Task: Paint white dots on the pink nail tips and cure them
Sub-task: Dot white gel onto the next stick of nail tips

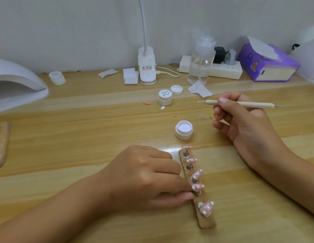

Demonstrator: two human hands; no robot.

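Wooden desk [82,130]: pink nail tips [198,187] look fully dotted. Left hand [144,176] pinches their strip [207,223], right hand [244,123] grips the dotting tool [254,104]; curing lamp [16,85] at ten o'clock seems next.

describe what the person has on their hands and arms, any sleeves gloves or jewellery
Left hand and right hand are both bare: no gloves, rings, watch or bracelet. No sleeve shows on either arm up to the frame edge. The right thumbnail looks short and unpainted.
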